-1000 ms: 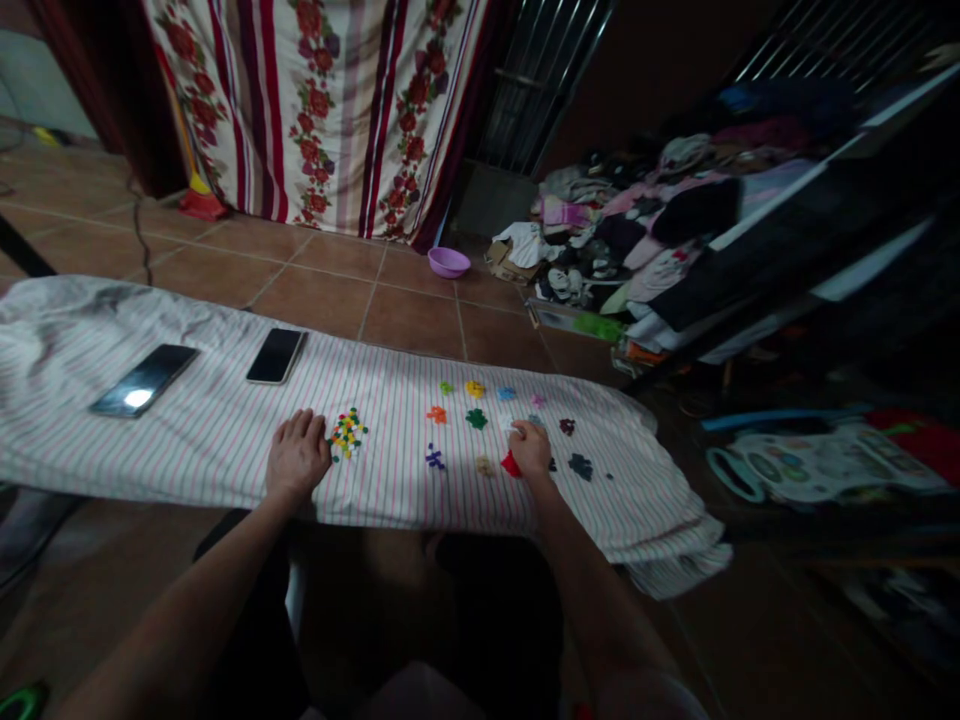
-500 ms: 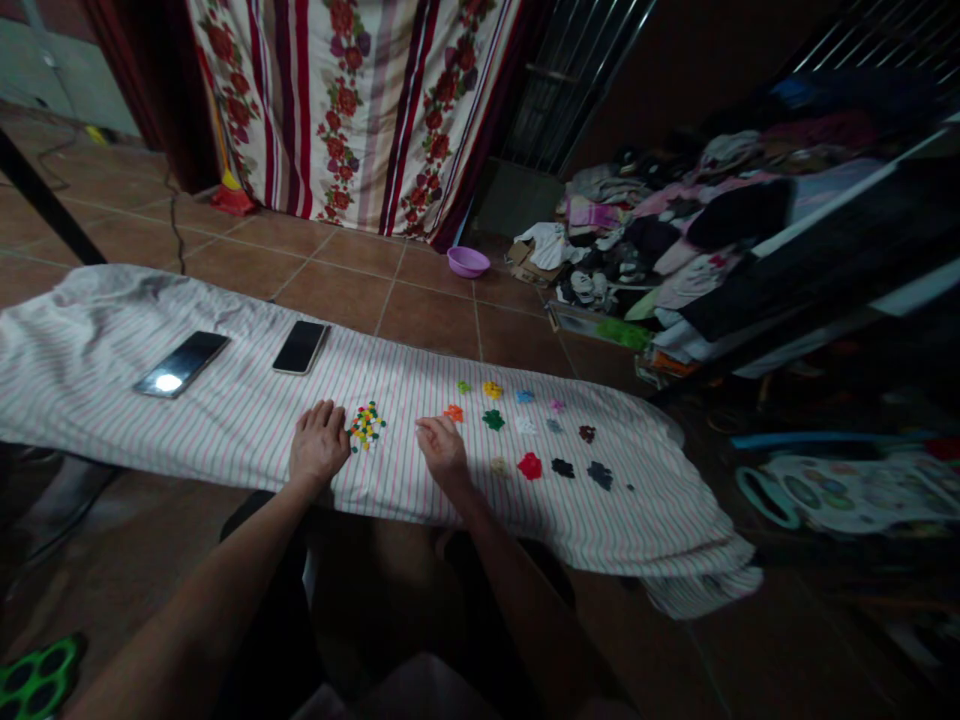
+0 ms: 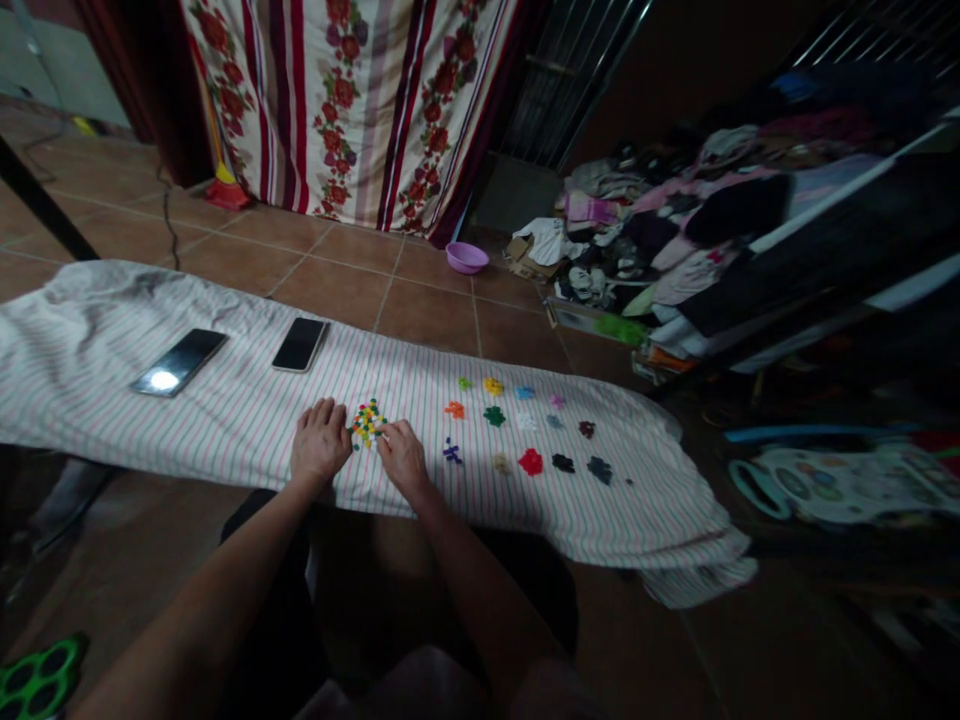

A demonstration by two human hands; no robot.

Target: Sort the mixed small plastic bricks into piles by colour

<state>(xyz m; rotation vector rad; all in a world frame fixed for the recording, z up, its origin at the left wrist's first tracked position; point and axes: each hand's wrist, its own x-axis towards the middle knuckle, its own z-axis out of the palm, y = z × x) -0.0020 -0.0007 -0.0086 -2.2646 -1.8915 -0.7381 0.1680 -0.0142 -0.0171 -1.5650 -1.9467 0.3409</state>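
Note:
My left hand (image 3: 321, 440) lies flat on the striped cloth, its fingers along the left edge of a mixed pile of small beads (image 3: 367, 425) in yellow, green, white and red. From the right, my right hand (image 3: 403, 455) reaches the same pile with its fingertips pinched together. Whatever is between those fingertips is too small to make out. Right of that hand lie single-colour heaps: purple beads (image 3: 451, 452), orange beads (image 3: 454, 410), dark green beads (image 3: 494, 416), red beads (image 3: 530, 461), black beads (image 3: 563, 463) and several more.
Two phones, a larger phone (image 3: 180, 362) and a smaller phone (image 3: 300, 345), lie on the striped cloth (image 3: 247, 420) to the left. Beyond the cloth, a purple basin (image 3: 467, 258) sits on the tiled floor. A heap of clothes (image 3: 675, 220) fills the back right.
My right hand has moved left from beside the orange heap to the mixed pile, uncovering the purple beads. My left hand has stayed in place.

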